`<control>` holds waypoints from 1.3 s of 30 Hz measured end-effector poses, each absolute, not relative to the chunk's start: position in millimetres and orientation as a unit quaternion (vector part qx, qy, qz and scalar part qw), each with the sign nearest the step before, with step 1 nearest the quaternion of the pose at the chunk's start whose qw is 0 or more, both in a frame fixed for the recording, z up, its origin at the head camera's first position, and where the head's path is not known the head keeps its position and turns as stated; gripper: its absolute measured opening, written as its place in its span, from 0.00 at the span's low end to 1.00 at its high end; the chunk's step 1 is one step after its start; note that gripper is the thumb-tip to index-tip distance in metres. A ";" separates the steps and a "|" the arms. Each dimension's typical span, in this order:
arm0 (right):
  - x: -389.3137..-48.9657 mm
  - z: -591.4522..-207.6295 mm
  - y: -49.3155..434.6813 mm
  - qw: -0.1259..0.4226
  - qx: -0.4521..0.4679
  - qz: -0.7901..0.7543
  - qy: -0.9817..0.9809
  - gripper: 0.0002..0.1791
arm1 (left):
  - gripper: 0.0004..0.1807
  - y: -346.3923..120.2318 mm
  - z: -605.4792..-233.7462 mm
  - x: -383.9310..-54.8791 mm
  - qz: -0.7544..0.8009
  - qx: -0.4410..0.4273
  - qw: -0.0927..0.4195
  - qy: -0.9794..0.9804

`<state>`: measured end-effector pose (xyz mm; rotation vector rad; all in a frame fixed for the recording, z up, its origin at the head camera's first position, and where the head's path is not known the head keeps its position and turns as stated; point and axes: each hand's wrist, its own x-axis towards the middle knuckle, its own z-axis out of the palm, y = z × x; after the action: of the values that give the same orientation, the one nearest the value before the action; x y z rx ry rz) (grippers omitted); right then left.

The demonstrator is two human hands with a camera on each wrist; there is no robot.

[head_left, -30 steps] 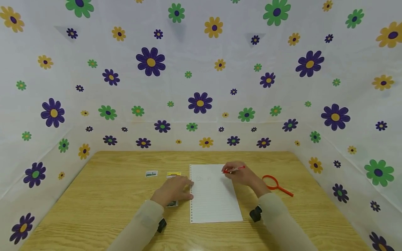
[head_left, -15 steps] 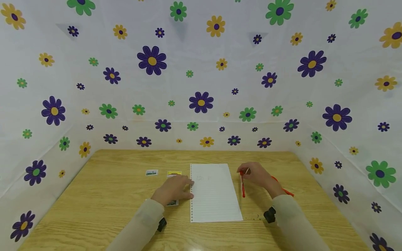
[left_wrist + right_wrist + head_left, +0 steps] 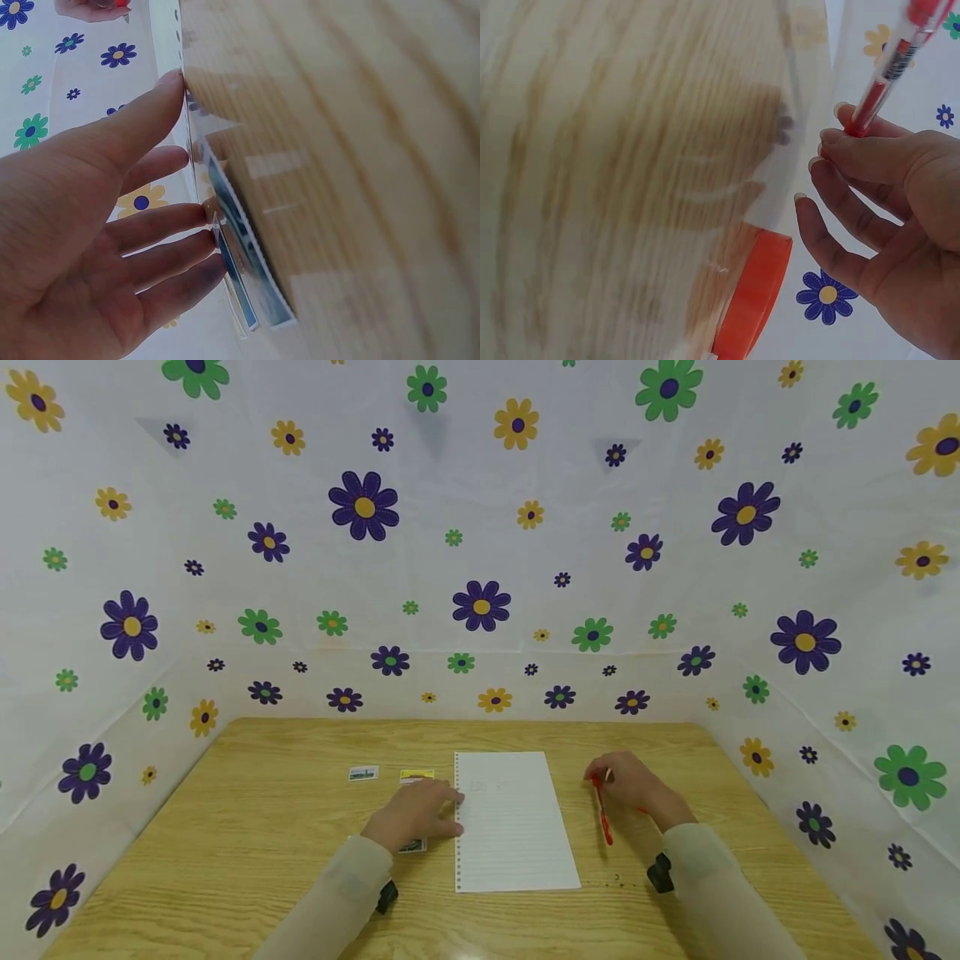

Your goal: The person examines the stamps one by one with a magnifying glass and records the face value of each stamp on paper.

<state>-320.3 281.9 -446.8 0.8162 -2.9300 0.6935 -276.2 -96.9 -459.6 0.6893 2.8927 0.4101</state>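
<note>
A sheet of lined paper (image 3: 513, 827) with a row of holes down its left edge lies on the table, with faint writing near its top. My left hand (image 3: 412, 814) rests with thumb and fingertips at that punched edge, fingers loosely extended. Small picture stamps lie around it: a green-toned one (image 3: 363, 773), a yellow one (image 3: 417, 775) and a partly covered one (image 3: 412, 845). Right of the paper, my right hand (image 3: 630, 785) pinches a clear-barrelled red pen (image 3: 887, 75) between thumb and index finger. Beneath that hand is a red magnifying glass (image 3: 754, 296), mostly hidden in the head view.
The wooden table (image 3: 247, 827) is enclosed by a white flowered cloth (image 3: 420, 560) at the back and sides. Tiny dark crumbs (image 3: 618, 881) are scattered right of the paper's lower corner, near the right wrist.
My right hand has moved right, off the paper, to over the magnifying glass. The pen has swung from nearly level to pointing down toward the person. My left hand stays in place.
</note>
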 end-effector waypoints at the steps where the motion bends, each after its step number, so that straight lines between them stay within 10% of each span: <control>1: -321.0 -447.9 282.5 0.009 0.259 0.220 -0.940 0.16 | 0.29 -96.8 -459.4 -276.2 0.135 0.229 0.069 0.961; 39: -321.9 -447.9 294.6 -0.080 0.271 0.244 -0.928 0.08 | 0.29 -93.4 -450.7 -270.3 0.133 0.222 0.080 0.963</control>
<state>-321.9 294.6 -447.9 0.8971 -3.0742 0.8074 -270.3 -93.4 -450.7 0.6643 2.8792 0.3976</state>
